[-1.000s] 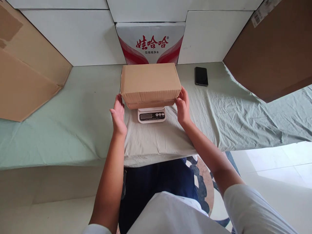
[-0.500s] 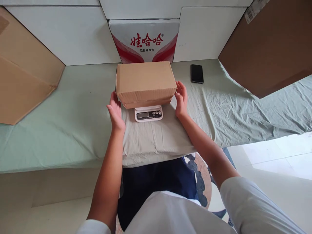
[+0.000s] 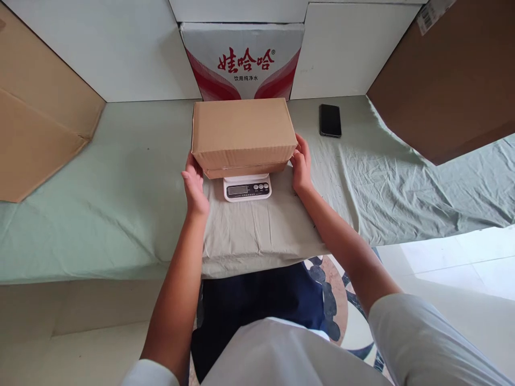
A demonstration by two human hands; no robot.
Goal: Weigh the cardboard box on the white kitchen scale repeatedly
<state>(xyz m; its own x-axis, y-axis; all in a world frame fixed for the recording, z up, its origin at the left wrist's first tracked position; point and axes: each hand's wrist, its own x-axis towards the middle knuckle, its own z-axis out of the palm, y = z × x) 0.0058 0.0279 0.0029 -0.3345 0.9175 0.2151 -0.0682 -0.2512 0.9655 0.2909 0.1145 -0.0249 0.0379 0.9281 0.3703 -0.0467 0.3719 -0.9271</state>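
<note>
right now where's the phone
In the head view the phone lies flat on the green sheet, right of the cardboard box and near the back wall.

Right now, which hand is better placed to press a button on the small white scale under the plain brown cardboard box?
Probably the right hand. The white scale's round buttons sit at the right end of its front panel, nearer that hand. The left hand rests against the brown cardboard box's opposite side, beyond the display.
</note>
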